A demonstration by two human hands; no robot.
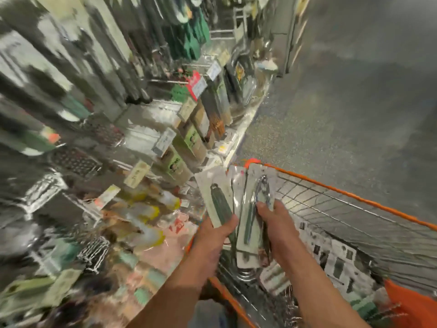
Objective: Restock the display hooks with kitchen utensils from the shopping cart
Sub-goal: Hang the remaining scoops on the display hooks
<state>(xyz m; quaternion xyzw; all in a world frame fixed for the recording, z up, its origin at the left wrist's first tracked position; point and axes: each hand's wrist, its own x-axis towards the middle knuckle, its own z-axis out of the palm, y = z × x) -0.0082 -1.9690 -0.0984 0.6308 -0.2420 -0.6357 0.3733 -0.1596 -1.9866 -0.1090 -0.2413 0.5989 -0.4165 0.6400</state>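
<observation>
A blurred store aisle: above the shopping cart (350,195), my left hand (212,235) and right hand (272,223) are each gripping a packaged utensil (218,202); more packs are waiting inside, so restocking looks unfinished.

Shop aisle, packaged goods on display hooks (165,80), price tags (165,140), orange-rimmed shopping cart (350,194)

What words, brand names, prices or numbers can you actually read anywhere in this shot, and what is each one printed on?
None can be read.
Shelf tags on the display hooks: print blurred by motion.
Red and white tag: blurred.
Carded pack in the left hand: no legible print.
Carded pack in the right hand: none legible.
Packs in the shopping cart: too small.
</observation>
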